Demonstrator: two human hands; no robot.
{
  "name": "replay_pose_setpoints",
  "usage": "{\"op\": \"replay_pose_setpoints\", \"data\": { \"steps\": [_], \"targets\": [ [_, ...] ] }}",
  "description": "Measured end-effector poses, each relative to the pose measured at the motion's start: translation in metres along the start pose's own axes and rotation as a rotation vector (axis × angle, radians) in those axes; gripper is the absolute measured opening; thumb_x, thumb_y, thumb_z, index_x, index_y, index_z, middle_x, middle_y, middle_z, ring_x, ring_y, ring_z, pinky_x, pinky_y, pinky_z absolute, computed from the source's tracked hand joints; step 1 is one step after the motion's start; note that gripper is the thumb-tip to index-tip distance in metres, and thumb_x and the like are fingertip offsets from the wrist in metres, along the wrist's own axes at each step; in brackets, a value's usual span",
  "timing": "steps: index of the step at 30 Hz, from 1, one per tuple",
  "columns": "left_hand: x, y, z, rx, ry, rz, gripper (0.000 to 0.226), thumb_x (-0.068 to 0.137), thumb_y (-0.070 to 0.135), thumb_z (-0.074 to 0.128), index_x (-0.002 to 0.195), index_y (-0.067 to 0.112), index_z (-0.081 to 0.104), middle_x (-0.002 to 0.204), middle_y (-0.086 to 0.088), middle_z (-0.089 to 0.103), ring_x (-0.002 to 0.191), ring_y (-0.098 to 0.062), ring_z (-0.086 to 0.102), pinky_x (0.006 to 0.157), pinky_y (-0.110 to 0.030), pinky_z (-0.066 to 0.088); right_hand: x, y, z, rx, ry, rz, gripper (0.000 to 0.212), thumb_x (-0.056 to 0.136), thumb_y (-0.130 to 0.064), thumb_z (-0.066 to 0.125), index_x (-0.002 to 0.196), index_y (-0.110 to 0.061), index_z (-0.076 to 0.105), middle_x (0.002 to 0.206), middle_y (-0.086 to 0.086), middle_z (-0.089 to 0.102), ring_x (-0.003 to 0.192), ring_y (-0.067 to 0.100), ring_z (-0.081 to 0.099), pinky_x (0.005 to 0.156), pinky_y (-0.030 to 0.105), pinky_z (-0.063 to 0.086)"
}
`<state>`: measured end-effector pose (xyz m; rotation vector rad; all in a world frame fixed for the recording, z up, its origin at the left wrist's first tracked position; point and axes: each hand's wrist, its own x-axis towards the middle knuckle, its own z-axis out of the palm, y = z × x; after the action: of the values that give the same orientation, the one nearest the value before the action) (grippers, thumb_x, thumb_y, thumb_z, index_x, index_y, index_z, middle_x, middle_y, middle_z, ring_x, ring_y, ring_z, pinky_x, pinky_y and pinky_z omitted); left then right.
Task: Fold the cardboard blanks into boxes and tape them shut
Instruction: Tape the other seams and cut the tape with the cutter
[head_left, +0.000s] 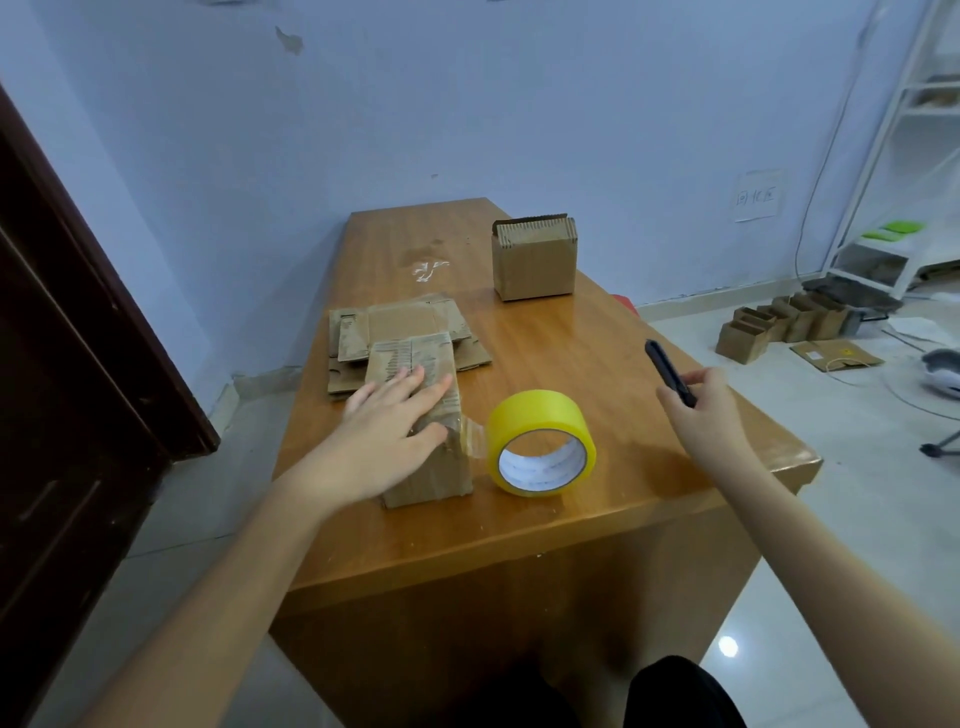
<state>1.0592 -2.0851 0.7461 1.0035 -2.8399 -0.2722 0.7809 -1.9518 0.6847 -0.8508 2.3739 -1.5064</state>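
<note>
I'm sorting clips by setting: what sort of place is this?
Probably a bare back room used for packing work: a wooden table holds cardboard blanks and yellow tape, more folded boxes stand on the tiled floor, and white shelving lines the wall.

Left hand (387, 431): forearm extended, fingers straight and spread, palm pressing down flat. Right hand (698, 410): raised, fingers curled in a grip.

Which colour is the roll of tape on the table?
Yellow, with a white inner core; the head view shows the tape roll clearly.
</note>
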Motion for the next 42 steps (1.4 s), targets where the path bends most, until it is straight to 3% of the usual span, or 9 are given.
{"op": "replay_pose_setpoints", "data": {
  "steps": [3,9,21,25,28,31,36,39,42],
  "targets": [
    [0.0,0.0,0.001,0.0,0.007,0.0,0.054,0.1,0.039,0.031,0.149,0.037,0.007,0.158,0.005,-0.001,0.144,-0.006,-0.006,0.113,-0.029,-0.009,0.009,0.007,0.011,-0.271,0.058,-0.022,0.023,0.098,-0.031,0.05,0.109,-0.013,0.04,0.097,0.009,0.061,0.079,0.024,0.06,0.067,0.038,0.051],
    [0.0,0.0,0.002,0.014,0.027,0.005,0.056,0.1,0.037,0.034,0.149,0.037,0.007,0.159,0.004,0.0,0.144,-0.007,-0.005,0.113,-0.028,-0.009,0.015,0.019,0.02,-0.75,0.113,0.008,0.026,0.099,-0.032,0.043,0.112,-0.01,0.047,0.111,0.015,0.051,0.1,0.029,0.05,0.072,0.035,0.039],
    [-0.001,0.002,0.002,0.016,0.029,-0.01,0.057,0.099,0.036,0.034,0.149,0.036,0.007,0.159,0.002,0.001,0.145,-0.009,-0.005,0.115,-0.031,-0.007,0.018,0.022,0.016,-0.801,0.041,0.006,0.036,0.098,-0.042,0.042,0.116,-0.012,0.047,0.108,0.014,0.051,0.098,0.028,0.05,0.07,0.034,0.042],
    [-0.002,0.003,0.001,0.017,0.021,-0.011,0.056,0.1,0.036,0.033,0.15,0.036,0.007,0.159,0.001,0.001,0.145,-0.009,-0.005,0.115,-0.031,-0.007,0.012,-0.002,0.012,-0.794,0.016,0.106,0.071,0.093,-0.061,0.034,0.129,0.0,0.042,0.131,0.023,0.039,0.12,0.038,0.04,0.093,0.044,0.039],
    [-0.003,0.003,0.001,0.02,0.03,-0.012,0.056,0.1,0.036,0.032,0.15,0.036,0.008,0.159,0.001,0.002,0.145,-0.01,-0.004,0.115,-0.031,-0.007,-0.001,-0.054,0.015,-0.642,0.038,-0.167,0.068,0.097,-0.055,0.031,0.131,0.002,0.045,0.134,0.022,0.041,0.124,0.037,0.037,0.103,0.044,0.033],
    [-0.002,0.003,0.002,0.021,0.032,-0.019,0.054,0.1,0.036,0.031,0.15,0.035,0.009,0.159,0.001,0.002,0.145,-0.009,-0.004,0.115,-0.031,-0.007,-0.029,-0.115,0.025,-0.407,-0.305,-0.443,0.052,0.098,-0.05,0.037,0.128,-0.011,0.054,0.128,0.006,0.056,0.119,0.023,0.05,0.094,0.035,0.041],
    [-0.003,0.004,0.003,-0.007,0.038,-0.03,0.05,0.101,0.033,0.025,0.149,0.036,0.011,0.159,0.003,0.004,0.145,-0.008,-0.004,0.115,-0.031,-0.007,-0.038,-0.163,0.062,-1.042,-0.905,-0.518,0.06,0.087,-0.061,0.052,0.122,-0.014,0.062,0.118,0.002,0.063,0.106,0.02,0.059,0.093,0.035,0.047],
    [-0.003,0.004,0.003,-0.001,0.038,-0.03,0.05,0.101,0.035,0.024,0.149,0.036,0.011,0.159,0.002,0.004,0.145,-0.009,-0.003,0.116,-0.032,-0.007,-0.027,-0.165,0.066,-0.953,-1.031,-0.481,0.042,0.085,-0.048,0.064,0.117,-0.022,0.066,0.098,-0.006,0.067,0.077,0.007,0.067,0.095,0.035,0.047],
    [-0.003,0.005,0.003,0.007,0.037,-0.035,0.05,0.101,0.036,0.024,0.149,0.036,0.009,0.159,0.001,0.003,0.145,-0.01,-0.001,0.116,-0.032,-0.007,-0.019,-0.155,0.061,-0.714,-1.068,-0.354,0.024,0.085,-0.03,0.07,0.105,-0.017,0.069,0.092,0.007,0.069,0.058,0.016,0.069,0.07,0.037,0.059]
  ]
}}
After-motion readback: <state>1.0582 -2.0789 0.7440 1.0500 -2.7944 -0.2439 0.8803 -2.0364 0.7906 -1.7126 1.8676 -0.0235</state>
